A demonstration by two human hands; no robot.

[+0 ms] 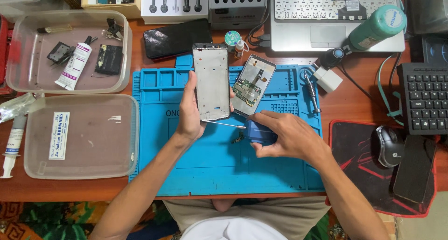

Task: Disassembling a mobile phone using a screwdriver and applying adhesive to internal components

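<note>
My left hand (190,110) is raised off the surface, palm turned inward, thumb pointing up along one side and the fingers wrapped round from behind, closed in a grip. Its forearm runs bare from the lower left, angled up toward the middle. My right hand (280,133) sits lower and to the right, knuckles up, fingers curled down and pinched together with the thumb tucked beneath. That forearm comes in from the lower right, wrist slightly bent.
</note>
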